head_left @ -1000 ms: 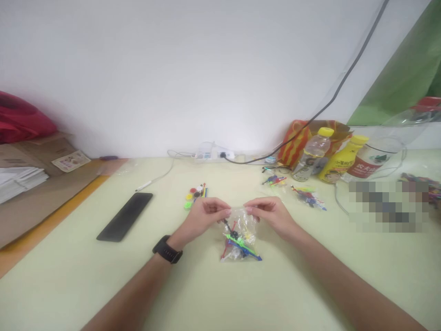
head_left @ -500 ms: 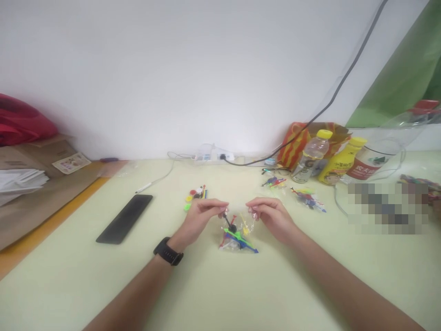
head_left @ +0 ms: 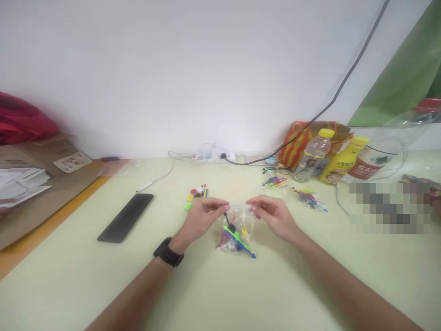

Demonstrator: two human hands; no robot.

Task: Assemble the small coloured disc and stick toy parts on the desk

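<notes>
Between my two hands is a small clear plastic bag (head_left: 237, 234) with coloured plastic arrow-shaped pieces inside, among them green, blue, red, yellow and black ones. My left hand (head_left: 206, 216) pinches the bag's top left corner between thumb and fingers, and a black watch (head_left: 168, 252) is on that wrist. At the top right corner, my right hand (head_left: 274, 216) pinches the bag the same way. The top edge is stretched fairly straight between them. Just behind my left hand lie loose round pieces in several colours (head_left: 193, 195) and thin coloured sticks (head_left: 206, 191), partly hidden by the hand.
More filled clear bags (head_left: 310, 197) lie to the right, near a clear bottle (head_left: 312, 156) and a yellow bottle (head_left: 344, 161). A black phone (head_left: 126, 218) rests at left. By the wall sits a power strip (head_left: 213, 154); a cardboard box (head_left: 44, 156) stands far left.
The bag's top edge has gone from bunched and slack to drawn out straight. Its body hangs flatter, with the pieces spread a little lower. Both hands stay nearly in place.
</notes>
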